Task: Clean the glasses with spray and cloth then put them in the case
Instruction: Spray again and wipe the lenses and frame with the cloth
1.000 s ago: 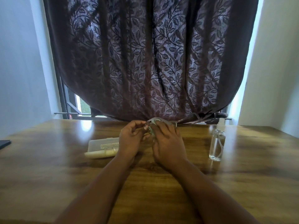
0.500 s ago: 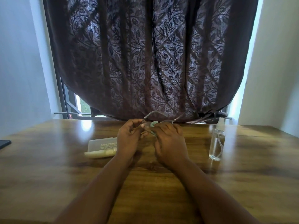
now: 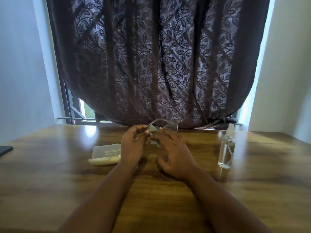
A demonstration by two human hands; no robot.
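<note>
Clear-framed glasses (image 3: pixel 165 123) are held above the wooden table (image 3: pixel 58 174), just in front of the curtain's hem. My left hand (image 3: pixel 133 145) pinches their left end. A small grey-green cloth (image 3: pixel 154 136) sits between both hands, pinched by the fingers of my right hand (image 3: pixel 173 152) against the left lens. The pale, open glasses case (image 3: pixel 105 154) lies flat to the left of my left hand. A clear spray bottle (image 3: pixel 226 148) with a white nozzle stands upright to the right of my right hand.
A dark leaf-patterned curtain (image 3: pixel 156 64) hangs behind the table's far edge, with a window bar showing at its lower left. A dark flat object (image 3: pixel 5 149) pokes in at the left edge of the table.
The glasses have come out from under my right hand and now show above both hands. My right hand has dropped and spread lower over the table, still with the cloth.
</note>
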